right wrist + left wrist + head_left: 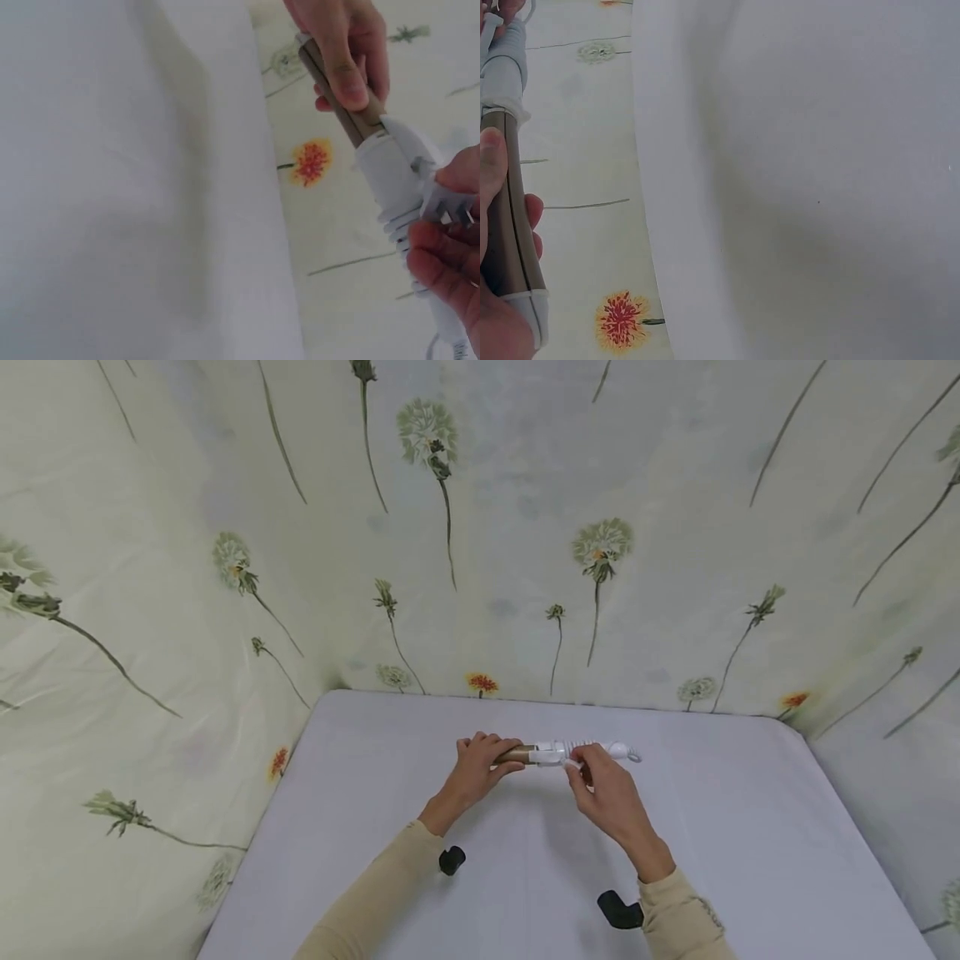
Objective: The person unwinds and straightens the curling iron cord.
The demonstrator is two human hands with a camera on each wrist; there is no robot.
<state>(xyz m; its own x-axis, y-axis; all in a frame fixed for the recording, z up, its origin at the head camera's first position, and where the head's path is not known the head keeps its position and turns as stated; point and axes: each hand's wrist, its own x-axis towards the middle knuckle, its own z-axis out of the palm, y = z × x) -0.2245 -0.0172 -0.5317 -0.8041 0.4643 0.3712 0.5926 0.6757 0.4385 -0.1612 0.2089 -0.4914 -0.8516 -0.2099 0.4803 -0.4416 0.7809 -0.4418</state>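
Off to my left, a flowered backdrop (135, 760) comes down past the edge of a pale table (720, 827) and carries on across the far side. A beige left sleeve (375, 893) reaches in from the near side, with a small black object (452, 860) just beside it. Beyond the cuff, the person's left hand (474, 768) is wrapped round the brown barrel (521, 755) of a curling iron (550, 753), thumb on the near side and fingers round the far side; a pale tip (531, 311) shows by the palm. The iron is held about level above the table, towards its far edge, barrel to the left and white handle (386, 169) to the right. A white cord (403, 221) is coiled round that handle. There the right hand (611, 793) pinches a small white piece (442, 202) between thumb and fingers; bits of it look metallic, though I can't tell exactly what it is. The two hands are apart, both at the same iron. Below the right hand sits another black object (618, 910), and a small loop (634, 757) hangs at the handle's end. Last comes the beige right sleeve (682, 918).
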